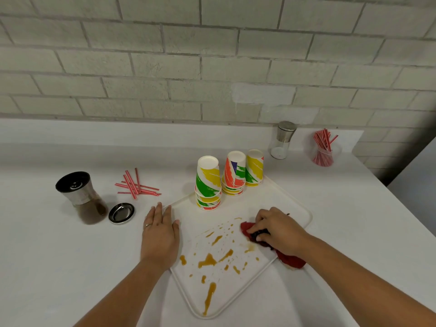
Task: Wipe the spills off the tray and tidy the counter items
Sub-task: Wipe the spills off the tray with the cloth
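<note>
A white tray [290, 204] lies turned at an angle on the white counter. Amber-brown spills [208, 260] are splashed over its near half, with a long streak toward the near corner. My right hand [278, 231] presses a red cloth [291, 260] onto the tray's right side, fingers curled over it. My left hand [160, 232] lies flat, fingers apart, on the tray's left edge and the counter. Three stacks of upside-down paper cups [208, 185] with coloured stripes stand at the tray's far corner.
Loose red-striped straws [135, 185] lie left of the tray. A grinder jar of brown powder [81, 197] stands further left, a round metal lid [121, 213] beside it. A clear shaker [283, 140] and a jar of straws [323, 149] stand at the back right. The counter ends at right.
</note>
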